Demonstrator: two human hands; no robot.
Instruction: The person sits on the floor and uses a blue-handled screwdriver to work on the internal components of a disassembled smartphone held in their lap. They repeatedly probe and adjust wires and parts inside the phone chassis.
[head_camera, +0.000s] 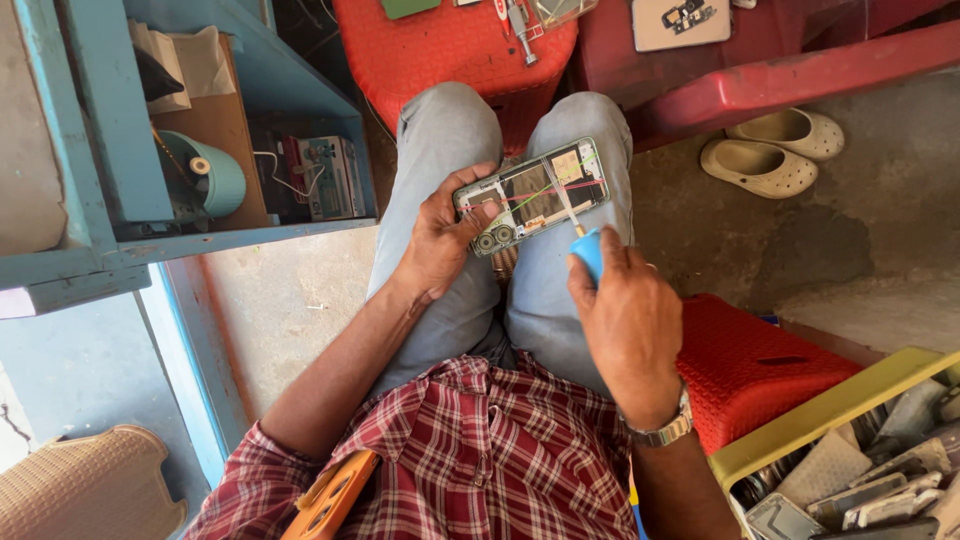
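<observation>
Two knees in pale jeans (470, 200) fill the middle of the view, with a checked red shirt (480, 450) below them. At the left stands a blue shelf unit (100, 150) holding a teal cylinder (215, 170) and a small boxed gadget (325, 178). Ahead of the knees sits a red stool (450, 50) with small tools on it. A second red stool (745, 365) lies by the right thigh, just beside a yellow bin (810, 420) of flat phone parts. A pair of cream clogs (775, 150) rests on the concrete floor to the right.

Over the lap, the left hand (440, 240) has its grip closed around the near end of an opened phone (533, 193), thumb on its face; the phone lies tilted across both knees, its insides and coloured wires showing. The right hand (630, 320) has its grip closed on the blue handle of a screwdriver (583, 235), whose thin shaft touches the phone's middle. A metal watch (665, 428) circles the right wrist.
</observation>
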